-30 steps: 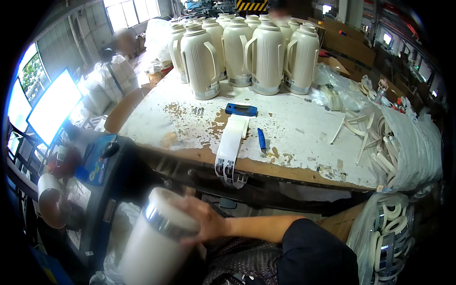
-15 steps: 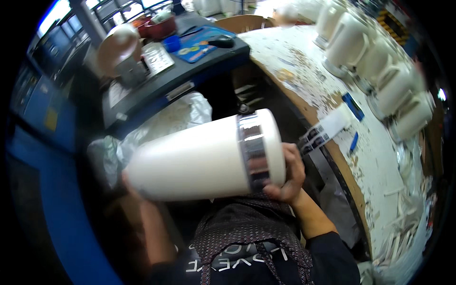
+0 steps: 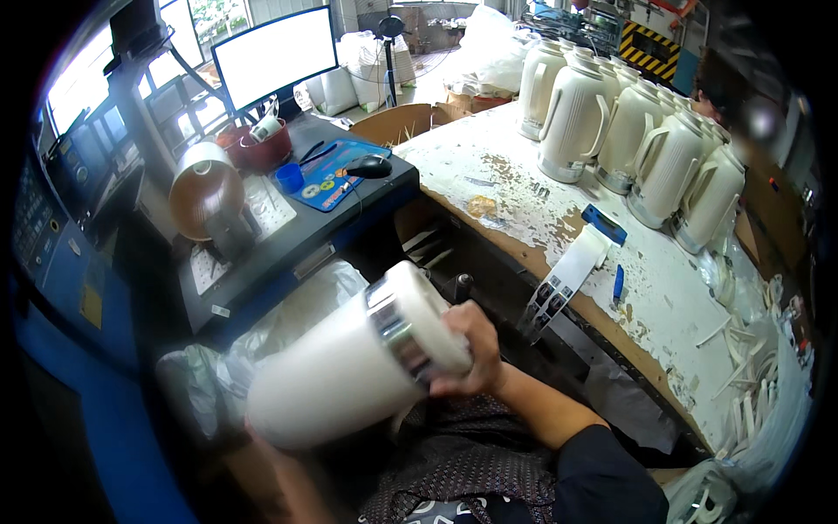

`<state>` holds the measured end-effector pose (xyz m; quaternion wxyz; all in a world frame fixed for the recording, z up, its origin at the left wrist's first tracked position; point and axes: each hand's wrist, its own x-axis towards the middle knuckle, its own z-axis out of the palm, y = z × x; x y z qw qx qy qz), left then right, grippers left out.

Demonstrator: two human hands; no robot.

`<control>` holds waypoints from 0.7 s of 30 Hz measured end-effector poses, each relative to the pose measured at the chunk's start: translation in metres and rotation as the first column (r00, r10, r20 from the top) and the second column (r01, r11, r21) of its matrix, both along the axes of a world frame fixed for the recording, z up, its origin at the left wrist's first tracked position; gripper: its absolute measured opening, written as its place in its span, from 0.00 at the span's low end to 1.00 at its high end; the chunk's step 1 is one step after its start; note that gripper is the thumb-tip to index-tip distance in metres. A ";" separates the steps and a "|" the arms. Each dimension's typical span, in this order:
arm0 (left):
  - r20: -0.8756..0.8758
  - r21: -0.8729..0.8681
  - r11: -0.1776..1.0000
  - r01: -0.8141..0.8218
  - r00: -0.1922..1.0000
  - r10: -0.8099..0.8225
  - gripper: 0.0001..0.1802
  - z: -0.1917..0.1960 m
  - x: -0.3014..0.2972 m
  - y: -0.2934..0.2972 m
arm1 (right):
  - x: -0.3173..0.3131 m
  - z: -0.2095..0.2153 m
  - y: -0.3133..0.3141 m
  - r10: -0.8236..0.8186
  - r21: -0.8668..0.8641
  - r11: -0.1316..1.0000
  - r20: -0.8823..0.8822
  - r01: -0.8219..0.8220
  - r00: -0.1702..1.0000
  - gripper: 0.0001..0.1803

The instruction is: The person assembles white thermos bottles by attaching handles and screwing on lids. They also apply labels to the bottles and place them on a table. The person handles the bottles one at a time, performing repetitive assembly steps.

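A white thermos jug [image 3: 327, 375] with a shiny chrome band lies tilted in front of my body, its banded end up and to the right. My right hand [image 3: 474, 349] is closed round the rim at that end, fingers wrapped over the edge. At the lower left, my left hand [image 3: 269, 447] supports the other end from below; its fingers are mostly hidden and blurred. No handle shows on the side of this jug turned to me.
Several cream thermos jugs [image 3: 572, 118] stand on the worn white table at right, near a strip of labels [image 3: 567, 275] and a blue cutter [image 3: 618, 284]. A dark desk at left bears a monitor [image 3: 278, 61], a mouse [image 3: 368, 166] and a hollow white cylinder [image 3: 207, 188].
The jug has swung lower, its banded end moving left and tilting upward. My right hand has moved left with it. The view has lifted, bringing in the monitor.
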<state>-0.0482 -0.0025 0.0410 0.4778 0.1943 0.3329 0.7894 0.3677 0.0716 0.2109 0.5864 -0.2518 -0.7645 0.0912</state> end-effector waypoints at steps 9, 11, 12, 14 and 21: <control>-0.869 0.380 0.924 -0.041 0.326 0.372 0.40 0.060 0.000 -0.016 | 0.008 -0.007 -0.038 0.137 -0.132 0.980 -0.095 -0.149 0.986 0.48; -0.847 0.433 0.900 -0.043 0.323 0.423 0.34 0.098 0.027 -0.014 | 0.024 -0.020 -0.024 0.080 -0.319 0.933 -0.274 -0.169 0.958 0.47; -0.832 0.470 0.880 0.066 0.366 0.417 0.32 0.127 0.049 -0.007 | 0.035 -0.023 -0.017 -0.030 -0.532 0.809 -0.464 -0.251 0.885 0.45; -0.800 0.550 0.793 0.262 0.436 0.412 0.26 0.172 0.083 -0.017 | 0.053 -0.065 0.033 -0.113 -0.857 0.169 -0.508 -0.487 0.854 0.32; -0.818 0.568 0.370 0.735 0.555 0.152 0.21 0.275 0.210 -0.005 | 0.059 -0.170 -0.023 0.279 -0.973 0.072 -0.193 -0.221 0.941 0.33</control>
